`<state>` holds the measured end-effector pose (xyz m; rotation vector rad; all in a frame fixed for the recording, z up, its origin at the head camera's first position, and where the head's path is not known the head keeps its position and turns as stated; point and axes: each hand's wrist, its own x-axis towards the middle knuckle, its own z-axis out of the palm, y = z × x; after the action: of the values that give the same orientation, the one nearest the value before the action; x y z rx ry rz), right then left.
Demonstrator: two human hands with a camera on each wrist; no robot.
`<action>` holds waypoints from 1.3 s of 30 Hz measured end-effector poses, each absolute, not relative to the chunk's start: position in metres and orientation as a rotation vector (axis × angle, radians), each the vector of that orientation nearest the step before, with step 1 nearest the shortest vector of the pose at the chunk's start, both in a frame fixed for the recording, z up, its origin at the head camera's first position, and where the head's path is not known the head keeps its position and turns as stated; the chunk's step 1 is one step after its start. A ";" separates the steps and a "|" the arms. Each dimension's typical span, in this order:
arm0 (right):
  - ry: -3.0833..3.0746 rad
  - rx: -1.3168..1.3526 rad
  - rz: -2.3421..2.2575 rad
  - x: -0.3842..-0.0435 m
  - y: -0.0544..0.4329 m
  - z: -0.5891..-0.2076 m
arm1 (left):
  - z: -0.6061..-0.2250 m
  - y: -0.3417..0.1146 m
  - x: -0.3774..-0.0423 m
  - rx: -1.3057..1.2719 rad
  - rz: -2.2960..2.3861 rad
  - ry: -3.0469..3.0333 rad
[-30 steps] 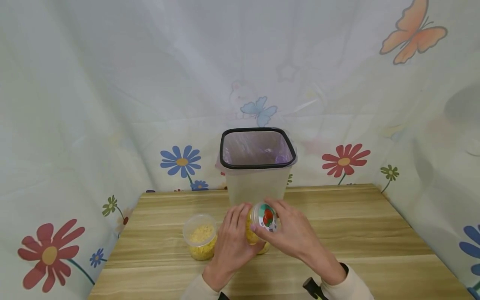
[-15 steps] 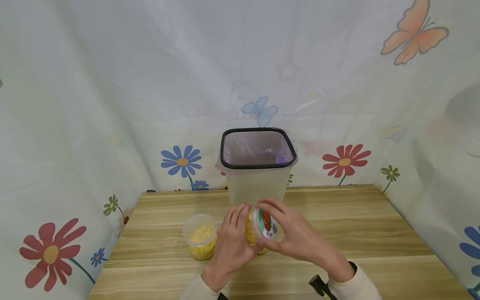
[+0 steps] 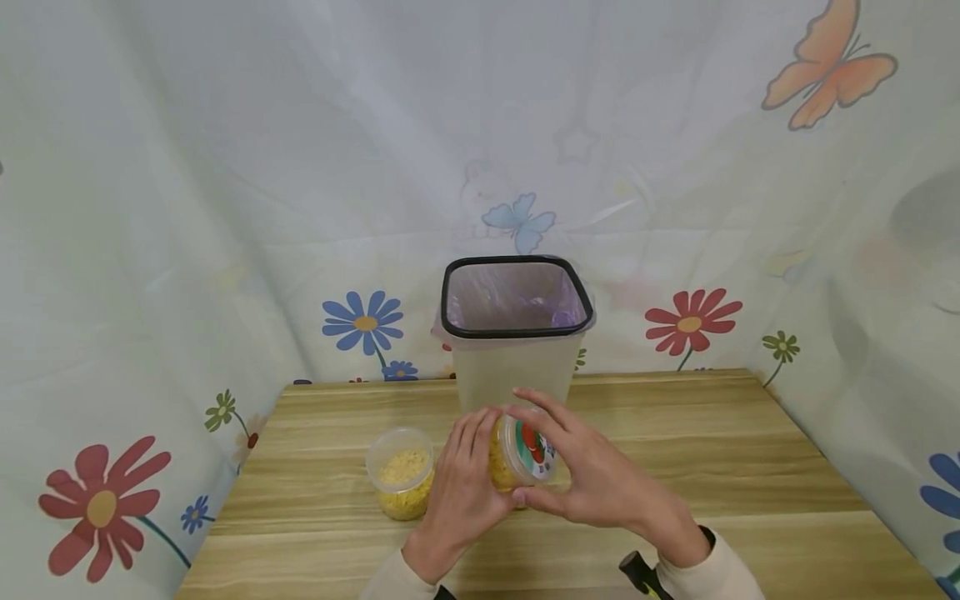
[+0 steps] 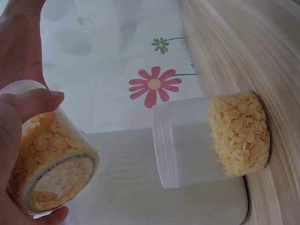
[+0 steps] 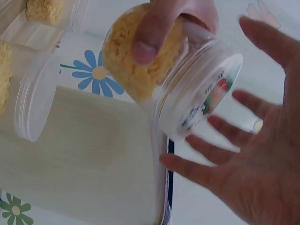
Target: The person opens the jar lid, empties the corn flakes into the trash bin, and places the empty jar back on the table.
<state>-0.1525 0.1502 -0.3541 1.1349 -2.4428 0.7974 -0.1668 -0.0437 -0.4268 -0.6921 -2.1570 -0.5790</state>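
Note:
My left hand [image 3: 467,492] grips a clear plastic jar [image 3: 501,465] of yellow flakes, tilted with its lid to the right. A round label with a red tomato or pepper picture covers the lid [image 3: 534,450]. The left wrist view shows the jar's flake-filled bottom [image 4: 61,180], with thumb and fingers wrapped around its side. My right hand [image 3: 600,475] surrounds the lid with thumb and fingers spread apart. In the right wrist view a gap shows between that hand and the lid [image 5: 206,93]. Another flake jar [image 3: 405,500] stands upright left of my left hand.
A pale bin [image 3: 510,367] with a black rim and purple liner stands behind the hands. A further flake jar [image 4: 239,136] stands on the wooden table [image 3: 712,458], mostly hidden by the hands in the head view. Flower-printed cloth [image 3: 360,167] hangs behind.
My right fingers have come off the lid and spread wider around it. The lid has turned, its label now rotated. My left hand keeps its hold on the jar.

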 end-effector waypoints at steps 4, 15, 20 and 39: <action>-2.476 0.884 0.770 -0.147 0.142 -0.356 | -0.427 -0.044 -0.167 -0.685 -0.580 -2.146; -2.548 0.620 0.764 -0.144 0.127 -0.358 | -0.426 -0.043 -0.168 -0.674 -0.564 -2.126; -2.546 0.630 0.791 -0.146 0.128 -0.359 | -0.425 -0.044 -0.167 -0.662 -0.557 -2.142; -2.408 1.095 0.745 -0.155 0.146 -0.357 | -0.427 -0.045 -0.166 -0.670 -0.562 -2.151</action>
<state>-0.1553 0.1463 -0.3570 1.0952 -2.4081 0.7450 -0.1664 -0.0453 -0.4273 -0.6704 -2.1513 -0.5618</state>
